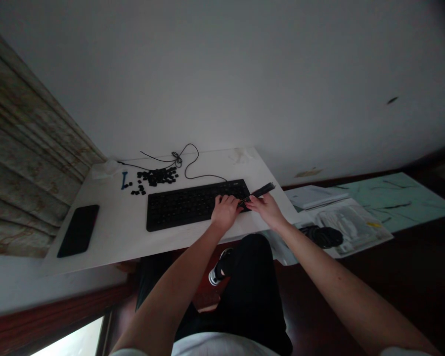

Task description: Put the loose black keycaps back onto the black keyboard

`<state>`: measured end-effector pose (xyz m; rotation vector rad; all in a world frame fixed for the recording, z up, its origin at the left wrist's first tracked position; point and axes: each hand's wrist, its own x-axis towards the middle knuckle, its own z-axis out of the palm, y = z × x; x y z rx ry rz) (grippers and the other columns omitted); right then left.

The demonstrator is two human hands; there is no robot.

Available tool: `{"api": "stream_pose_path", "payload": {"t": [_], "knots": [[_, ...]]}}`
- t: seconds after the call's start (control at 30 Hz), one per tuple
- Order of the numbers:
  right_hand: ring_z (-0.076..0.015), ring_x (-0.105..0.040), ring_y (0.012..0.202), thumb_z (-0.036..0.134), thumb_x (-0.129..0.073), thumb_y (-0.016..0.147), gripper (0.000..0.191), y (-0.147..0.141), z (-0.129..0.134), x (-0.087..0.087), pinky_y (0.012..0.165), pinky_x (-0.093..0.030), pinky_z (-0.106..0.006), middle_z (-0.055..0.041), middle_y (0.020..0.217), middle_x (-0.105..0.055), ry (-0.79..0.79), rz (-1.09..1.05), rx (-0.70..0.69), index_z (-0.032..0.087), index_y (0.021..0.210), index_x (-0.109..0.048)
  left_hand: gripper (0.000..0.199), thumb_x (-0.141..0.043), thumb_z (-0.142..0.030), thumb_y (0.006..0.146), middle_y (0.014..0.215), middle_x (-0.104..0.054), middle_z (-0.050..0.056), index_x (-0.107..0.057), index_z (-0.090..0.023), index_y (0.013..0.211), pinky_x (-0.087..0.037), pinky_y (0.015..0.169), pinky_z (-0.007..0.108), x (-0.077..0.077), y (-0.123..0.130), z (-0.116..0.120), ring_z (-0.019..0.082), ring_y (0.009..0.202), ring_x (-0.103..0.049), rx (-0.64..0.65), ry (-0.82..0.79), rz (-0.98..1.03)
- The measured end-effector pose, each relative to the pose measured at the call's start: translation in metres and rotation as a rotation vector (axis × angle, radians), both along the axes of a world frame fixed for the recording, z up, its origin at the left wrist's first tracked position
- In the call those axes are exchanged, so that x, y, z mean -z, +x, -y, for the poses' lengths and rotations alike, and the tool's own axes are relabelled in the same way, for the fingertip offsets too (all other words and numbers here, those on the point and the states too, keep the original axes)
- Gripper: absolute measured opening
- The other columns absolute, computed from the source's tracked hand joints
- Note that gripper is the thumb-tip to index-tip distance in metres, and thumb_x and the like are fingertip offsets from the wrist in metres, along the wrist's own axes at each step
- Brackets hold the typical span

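Observation:
A dark brush (262,190) with long black bristles is held over the right end of a black keyboard (185,202), its bristles pointing up and to the right. My left hand (225,211) is closed around the handle end, which is mostly hidden by the fingers. My right hand (267,209) pinches the brush near the base of its bristles. A pile of loose black keycaps (159,176) lies behind the keyboard's left half. The keyboard's surface is too dark to make out which keys are bare.
A black phone (78,230) lies at the left of the white table (122,242). A small blue tool (124,180) sits beside the keycaps. The keyboard's cable (198,153) loops along the wall. Papers (315,197) and a black coiled bundle (324,237) lie lower on the right.

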<state>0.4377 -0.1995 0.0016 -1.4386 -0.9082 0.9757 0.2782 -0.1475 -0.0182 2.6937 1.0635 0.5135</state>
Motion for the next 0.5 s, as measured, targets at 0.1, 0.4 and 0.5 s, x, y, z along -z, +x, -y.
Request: {"api": "stream_pose_path", "payload": {"t": [0.1,0.4,0.5], "knots": [[-0.0235,-0.072,0.078,0.064,-0.073,0.072,0.052,-0.002,0.001,0.002,0.081,-0.061,-0.047,-0.0032,0.084,-0.069,0.042,0.066,-0.014,0.023,0.099,-0.055,0.024,-0.054,-0.038,0.096,0.107,-0.065,0.007,-0.064,-0.02,0.107,-0.033,0.103,0.047,0.001,0.0,0.0,0.025,0.106,-0.054,-0.006,0.002,0.011],[-0.0284,-0.073,0.087,0.039,-0.058,0.09,0.023,-0.006,-0.002,-0.018,0.079,-0.058,-0.042,-0.008,0.092,-0.074,0.04,0.578,-0.179,0.021,0.105,-0.059,0.026,-0.053,-0.038,0.096,0.108,-0.065,0.009,-0.063,-0.017,0.107,-0.033,0.103,0.048,0.005,0.001,0.0,0.026,0.107,-0.053,-0.011,0.029,0.015],[-0.027,-0.073,0.085,0.033,-0.056,0.091,0.02,-0.008,-0.003,-0.022,0.076,-0.058,-0.039,-0.0083,0.091,-0.074,0.032,0.63,-0.187,0.021,0.105,-0.059,0.026,-0.052,-0.038,0.097,0.107,-0.065,0.009,-0.062,-0.017,0.108,-0.033,0.103,0.048,0.005,0.001,0.0,0.026,0.107,-0.053,-0.011,0.036,0.003]]}}
